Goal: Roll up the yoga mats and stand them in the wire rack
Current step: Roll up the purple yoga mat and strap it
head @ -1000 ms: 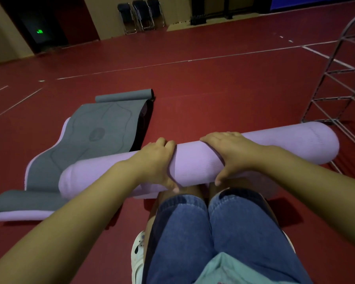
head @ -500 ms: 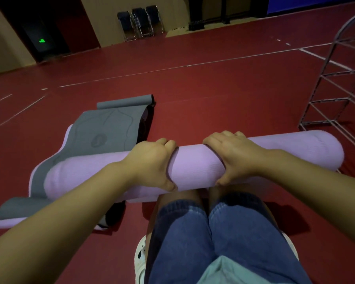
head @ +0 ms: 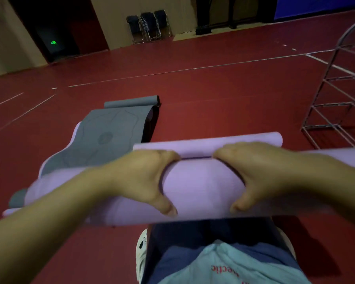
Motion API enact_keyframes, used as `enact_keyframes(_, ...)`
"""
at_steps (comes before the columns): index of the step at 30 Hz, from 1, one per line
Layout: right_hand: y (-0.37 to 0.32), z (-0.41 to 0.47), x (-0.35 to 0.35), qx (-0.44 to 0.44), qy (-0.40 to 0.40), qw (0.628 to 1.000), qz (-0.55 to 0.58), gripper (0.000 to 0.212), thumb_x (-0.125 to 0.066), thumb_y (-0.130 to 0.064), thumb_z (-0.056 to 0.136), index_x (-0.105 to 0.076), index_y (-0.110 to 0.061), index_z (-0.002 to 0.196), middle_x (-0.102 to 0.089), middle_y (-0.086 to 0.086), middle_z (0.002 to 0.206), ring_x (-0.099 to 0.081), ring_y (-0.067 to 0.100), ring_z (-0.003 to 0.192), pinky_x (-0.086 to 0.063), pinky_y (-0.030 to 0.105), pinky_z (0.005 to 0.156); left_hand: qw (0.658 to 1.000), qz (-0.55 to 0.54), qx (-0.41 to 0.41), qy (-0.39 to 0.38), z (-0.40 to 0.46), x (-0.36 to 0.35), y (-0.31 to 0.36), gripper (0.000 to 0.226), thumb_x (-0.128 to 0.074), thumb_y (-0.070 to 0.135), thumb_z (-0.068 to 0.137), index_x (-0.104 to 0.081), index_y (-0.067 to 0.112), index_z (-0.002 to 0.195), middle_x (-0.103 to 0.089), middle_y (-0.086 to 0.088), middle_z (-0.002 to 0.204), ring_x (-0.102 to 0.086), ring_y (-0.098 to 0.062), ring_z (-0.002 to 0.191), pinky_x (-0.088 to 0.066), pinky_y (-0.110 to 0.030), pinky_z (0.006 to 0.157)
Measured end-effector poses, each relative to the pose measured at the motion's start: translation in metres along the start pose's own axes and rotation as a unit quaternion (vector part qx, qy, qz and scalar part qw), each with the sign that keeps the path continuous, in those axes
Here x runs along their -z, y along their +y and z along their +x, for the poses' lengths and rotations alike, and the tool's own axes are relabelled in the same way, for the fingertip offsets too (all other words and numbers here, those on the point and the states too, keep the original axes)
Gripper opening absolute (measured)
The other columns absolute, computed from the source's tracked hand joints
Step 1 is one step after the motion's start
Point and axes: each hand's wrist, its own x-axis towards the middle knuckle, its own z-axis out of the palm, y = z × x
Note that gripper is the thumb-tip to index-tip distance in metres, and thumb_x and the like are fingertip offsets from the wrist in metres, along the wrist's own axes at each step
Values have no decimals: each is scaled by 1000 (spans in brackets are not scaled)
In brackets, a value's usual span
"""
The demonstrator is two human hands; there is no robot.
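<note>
A rolled lilac yoga mat [head: 201, 187] lies crosswise in front of my knees, raised off the red floor. My left hand [head: 143, 179] grips it left of centre and my right hand [head: 260, 175] grips it right of centre, fingers curled over the top and thumbs underneath. Its loose outer edge [head: 209, 143] shows beyond my fingers. A grey yoga mat [head: 103, 136] lies unrolled on the floor behind and to the left, its far end curled and a lilac underside showing. The wire rack [head: 336, 95] stands at the right edge.
Red sports floor [head: 213, 95] with white court lines stretches ahead. Three folded chairs [head: 150, 25] lean on the far wall beside a dark doorway with a green sign [head: 53, 42]. My white shoe [head: 141, 253] is on the floor below the mat.
The lilac roll has come up off the floor toward me and now covers my knees. Both hands kept their hold on it. The view has tilted up and the image is blurred.
</note>
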Motion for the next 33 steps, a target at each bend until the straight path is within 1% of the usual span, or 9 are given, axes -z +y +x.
enact_keyframes(4, 13, 12, -44, 3, -78, 990, 115, 83, -77, -61, 49, -44, -37, 122, -56, -14, 118, -55, 10, 105, -45, 32, 92, 992, -81, 12, -95, 19, -49, -7, 79, -83, 59, 51, -47, 35, 117, -57, 16, 111, -55, -10, 101, -45, -26, 88)
enact_keyframes(10, 35, 37, -39, 14, -112, 970, 214, 76, -88, -50, 50, -53, -37, 116, -59, -22, 110, -56, -4, 98, -46, 23, 90, 972, -164, 27, -169, 47, -42, -26, 71, -87, 51, 52, -53, 34, 112, -60, 19, 109, -57, -5, 100, -48, -27, 92)
enact_keyframes(14, 33, 33, -43, 4, -25, 972, 233, 83, -86, -49, 54, -52, -34, 128, -51, -22, 127, -48, -4, 114, -38, 20, 100, 960, -195, 39, -199, 57, -42, -34, 59, -88, 48, 53, -58, 37, 103, -63, 22, 105, -60, 1, 97, -50, -28, 90)
enact_keyframes(17, 25, 26, -55, 3, 82, 965, 251, 68, -84, -49, 58, -61, -33, 120, -57, -20, 117, -52, -4, 106, -41, 20, 97, 951, -224, 43, -211, 62, -43, -39, 54, -88, 44, 55, -61, 36, 101, -66, 20, 103, -62, -1, 96, -51, -28, 90)
enact_keyframes(21, 31, 29, -61, -17, 75, 952, 295, 60, -84, -45, 61, -65, -33, 117, -59, -25, 113, -54, -7, 106, -41, 14, 96, 936, -261, 53, -230, 62, -37, -36, 55, -87, 39, 60, -62, 35, 108, -67, 18, 107, -63, -5, 101, -51, -28, 91)
enact_keyframes(23, 36, 36, -59, -26, 52, 944, 323, 55, -84, -41, 63, -66, -33, 114, -61, -25, 112, -56, -8, 104, -41, 13, 95, 955, -207, 55, -207, 57, -32, -34, 66, -84, 43, 64, -55, 35, 123, -57, 20, 120, -55, -4, 111, -44, -21, 94)
enact_keyframes(26, 43, 47, -53, -43, 13, 940, 338, 51, -82, -37, 68, -66, -31, 116, -63, -22, 112, -57, -7, 102, -40, 11, 91, 995, -76, 27, -59, 46, -23, -26, 90, -82, 52, 61, -42, 31, 139, -41, 15, 131, -44, -7, 120, -37, -24, 100)
enact_keyframes(30, 49, 58, -42, -54, -30, 939, 337, 48, -78, -41, 73, -65, -31, 118, -64, -21, 113, -58, -4, 103, -42, 11, 91, 998, -49, -35, 27, 39, -26, 2, 78, -78, 53, 64, -47, 30, 132, -46, 15, 119, -46, -5, 105, -32, -16, 78)
enact_keyframes(33, 51, 63, -40, -63, -40, 934, 348, 48, -77, -41, 73, -66, -31, 119, -64, -19, 115, -58, -3, 105, -42, 16, 94, 998, -10, -29, 61, 46, -40, 11, 74, -77, 55, 66, -49, 27, 128, -47, 8, 118, -48, -13, 105, -39, -26, 84)
